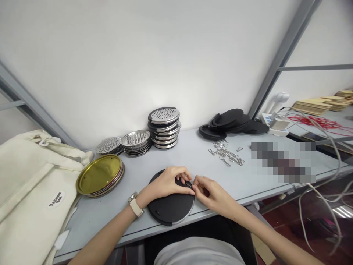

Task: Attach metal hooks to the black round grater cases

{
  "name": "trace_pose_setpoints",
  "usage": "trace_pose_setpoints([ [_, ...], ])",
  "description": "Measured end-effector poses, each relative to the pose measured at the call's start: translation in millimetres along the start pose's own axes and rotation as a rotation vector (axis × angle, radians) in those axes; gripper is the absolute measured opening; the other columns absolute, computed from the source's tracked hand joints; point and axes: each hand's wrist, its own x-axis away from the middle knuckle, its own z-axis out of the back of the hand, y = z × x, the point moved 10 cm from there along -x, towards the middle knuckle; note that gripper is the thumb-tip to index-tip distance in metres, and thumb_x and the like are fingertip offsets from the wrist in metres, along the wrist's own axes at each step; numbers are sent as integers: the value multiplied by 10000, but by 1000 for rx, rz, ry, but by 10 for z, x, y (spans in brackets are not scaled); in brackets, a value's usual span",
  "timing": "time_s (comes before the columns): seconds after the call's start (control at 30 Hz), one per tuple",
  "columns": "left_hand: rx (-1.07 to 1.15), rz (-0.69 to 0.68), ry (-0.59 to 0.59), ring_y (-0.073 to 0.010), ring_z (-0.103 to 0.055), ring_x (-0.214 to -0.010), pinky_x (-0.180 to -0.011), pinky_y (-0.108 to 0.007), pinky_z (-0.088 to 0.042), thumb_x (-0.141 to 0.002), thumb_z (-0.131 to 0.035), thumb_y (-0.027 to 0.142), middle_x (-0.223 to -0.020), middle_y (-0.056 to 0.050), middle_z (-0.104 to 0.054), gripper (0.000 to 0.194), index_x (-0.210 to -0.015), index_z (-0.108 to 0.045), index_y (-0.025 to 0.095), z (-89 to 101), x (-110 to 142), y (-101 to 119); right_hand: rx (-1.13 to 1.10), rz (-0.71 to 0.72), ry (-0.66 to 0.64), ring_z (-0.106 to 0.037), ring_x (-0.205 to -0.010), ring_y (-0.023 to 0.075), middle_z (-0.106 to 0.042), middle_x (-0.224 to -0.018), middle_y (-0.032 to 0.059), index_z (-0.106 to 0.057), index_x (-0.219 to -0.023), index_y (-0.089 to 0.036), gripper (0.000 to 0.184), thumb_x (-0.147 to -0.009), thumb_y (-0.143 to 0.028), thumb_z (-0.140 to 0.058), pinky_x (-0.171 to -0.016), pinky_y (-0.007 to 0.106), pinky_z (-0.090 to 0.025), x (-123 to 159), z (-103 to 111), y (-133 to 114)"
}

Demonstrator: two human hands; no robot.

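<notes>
Black disc flat at the near edge of the pale table, centre, with a thin silvery rim along its near right side. Draped over the far part of it, the left hand, watch at the wrist, fingers curled, thumb stretched toward the right edge. Between that thumb and those fingers, a small metal clip. Firm hold on it, or mere steadying of the disc: impossible to tell. Just to the right, the right hand, thumb and forefinger pinched together, apparently on the hidden end of the clip. Fingertips of both hands close together, meeting or nearly so.

By the look of it, partway through work on this one piece: clip already at the disc's edge, but fastened or not, hidden by the fingertips. Toward the far right, seemingly still unused, a scatter of loose clips and, beyond, a heap of black discs. At far centre, a tall stack of perforated plates with dark edging, perhaps further along; no clips discernible there. Left of it, two lower stacks with bare metal tops, probably untouched. Nearer on the left, gold-topped lids beside a cream bag.
</notes>
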Motion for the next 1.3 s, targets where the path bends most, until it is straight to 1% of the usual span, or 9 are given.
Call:
trace_pose_setpoints([
  [0.13,37,10,-8,-124,-570,-784,-741,-255,-476,-705,-734,297,-846,-9,-631,262,-900,-623,161,-16,-6,-21,0,5,4,-424,-583,114,-447,-608,-38,-453,-716,-199,173,-883,-245,-450,-528,224,-331,3,1,7],
  [0.5,73,-9,-35,-118,-569,-788,-739,-242,-466,-734,-709,261,-870,-13,-641,229,-926,-636,162,-38,0,8,22,12,-12,-414,-586,119,-433,-624,-38,-415,-707,-206,181,-887,-229,-417,-541,228,-319,19,-20,16],
  [0.8,62,-17,-43,-111,-566,-785,-739,-223,-461,-747,-696,238,-866,-10,-635,200,-919,-631,158,-51,2,20,-5,-32,9,-385,-571,111,-385,-611,-50,-358,-677,-212,215,-885,-227,-408,-531,226,-298,17,-26,67],
  [0.97,40,-7,-49,-115,-572,-787,-740,-221,-459,-747,-697,255,-873,-16,-640,209,-920,-637,154,-49,-3,16,-11,-46,1,-382,-574,105,-389,-621,-53,-360,-683,-209,193,-868,-204,-414,-540,226,-297,8,-34,84],
  [1.3,23,-52,-46,-112,-560,-799,-752,-223,-459,-743,-699,221,-891,-12,-613,211,-931,-626,158,-51,-7,33,-4,-36,22,-386,-579,107,-396,-629,-50,-345,-683,-213,183,-848,-191,-418,-549,227,-304,14,-26,73],
])
